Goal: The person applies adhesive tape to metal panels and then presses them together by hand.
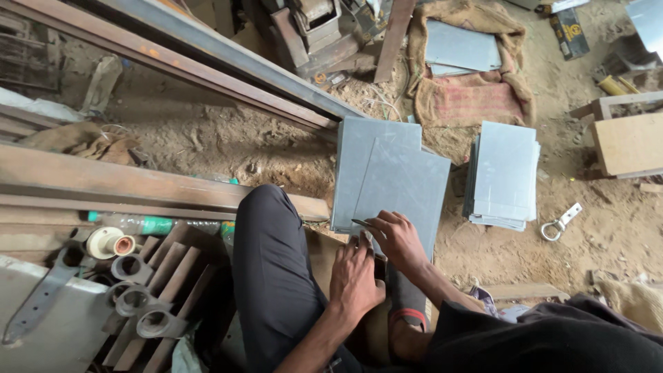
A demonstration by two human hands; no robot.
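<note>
I sit on sandy ground with my knee (266, 235) raised in dark trousers. A grey metal sheet (404, 186) lies tilted on top of another grey sheet (362, 148) in front of me. My right hand (397, 238) rests on the near edge of the top sheet and pinches a thin dark pointed tool (360, 222) whose tip touches the sheet. My left hand (356, 276) lies just below it, fingers curled against the sheet's near edge.
A stack of grey sheets (504, 176) sits to the right, more sheets (461, 47) on burlap behind. Rusty steel beams (138, 183) run at left, with a plastic bottle (148, 224) and metal clamps (138, 300). A wooden stool (628, 141) and a metal eye fitting (558, 224) lie right.
</note>
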